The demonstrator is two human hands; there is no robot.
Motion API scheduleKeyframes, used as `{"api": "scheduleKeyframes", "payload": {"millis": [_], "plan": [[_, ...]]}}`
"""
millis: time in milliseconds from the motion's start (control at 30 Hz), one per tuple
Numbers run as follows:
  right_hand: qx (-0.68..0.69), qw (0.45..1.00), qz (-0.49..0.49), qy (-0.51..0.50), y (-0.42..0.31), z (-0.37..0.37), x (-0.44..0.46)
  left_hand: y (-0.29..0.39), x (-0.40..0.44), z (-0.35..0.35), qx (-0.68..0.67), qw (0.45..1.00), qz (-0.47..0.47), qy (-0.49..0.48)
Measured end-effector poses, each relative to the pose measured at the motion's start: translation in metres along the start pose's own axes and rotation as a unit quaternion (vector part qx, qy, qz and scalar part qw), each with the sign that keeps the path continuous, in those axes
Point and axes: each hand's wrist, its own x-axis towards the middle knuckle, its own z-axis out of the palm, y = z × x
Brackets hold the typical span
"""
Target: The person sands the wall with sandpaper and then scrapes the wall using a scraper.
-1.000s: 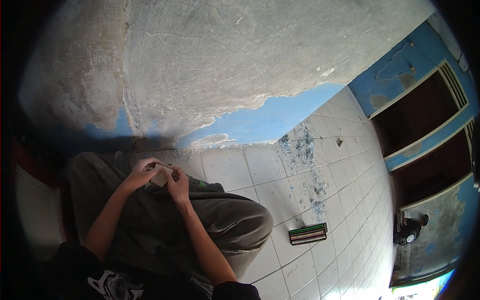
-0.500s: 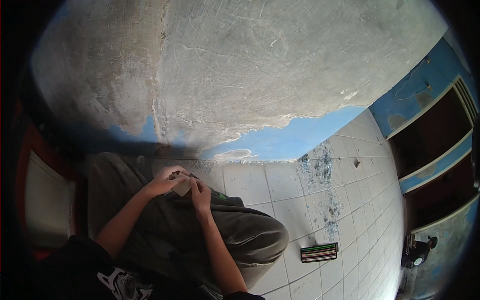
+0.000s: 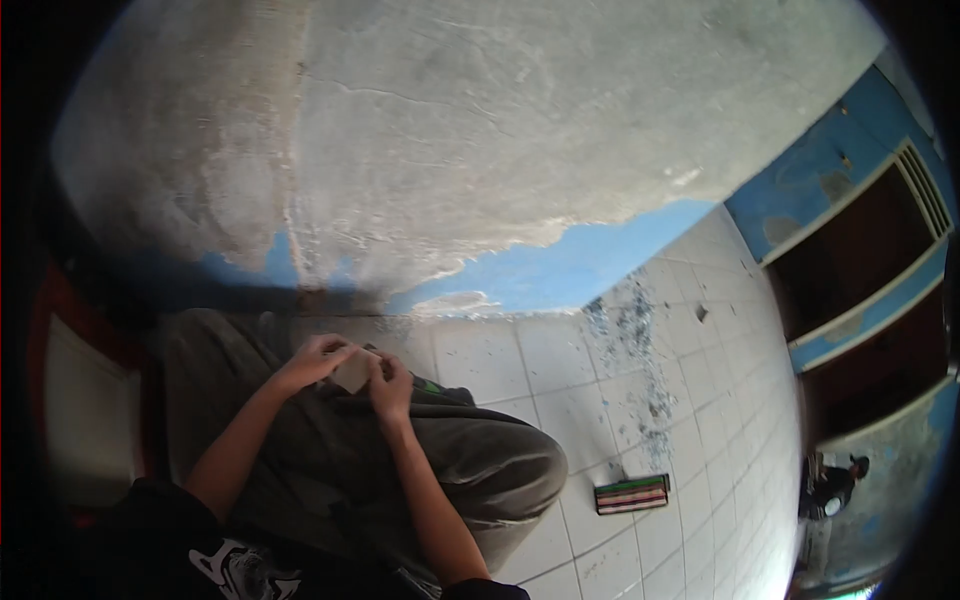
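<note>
A small flat tan square (image 3: 351,373), which looks like folded sandpaper, is held above my lap between both hands. My left hand (image 3: 314,362) grips its left side, with thumb and fingers closed. On the opposite edge, my right hand (image 3: 390,387) pinches it between thumb and fingers. Dark trousers cover my crossed legs (image 3: 480,455) under the hands. The fingers hide part of the square, so its layers cannot be made out.
In front rises a grey wall (image 3: 480,140) with peeling blue paint (image 3: 560,270) along its base. Paint flakes (image 3: 630,330) litter the white tiles. A striped broom or brush head (image 3: 632,494) lies right of my knee. Another person (image 3: 832,488) is at the far right.
The view has shifted slightly, so everything appears a little further left. Both hands keep hold of the tan square, which now shows more of its face.
</note>
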Motion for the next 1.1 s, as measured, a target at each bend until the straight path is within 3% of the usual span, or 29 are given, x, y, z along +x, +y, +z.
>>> {"api": "scheduleKeyframes", "payload": {"millis": [67, 300, 1100], "plan": [[-0.091, 0.995, -0.030, 0.007, 0.005, 0.001, 0.001, 0.002, -0.003, -0.001, -0.009, 0.996, -0.085, -0.001], [-0.037, 0.999, -0.032, 0.008, 0.007, 0.004, 0.001, -0.024, 0.006, -0.003, 0.003, 0.998, 0.068, 0.017], [0.027, 0.999, -0.027, -0.007, -0.001, 0.001, -0.001, 0.003, -0.002, -0.002, -0.008, 0.996, 0.079, 0.026]]}}
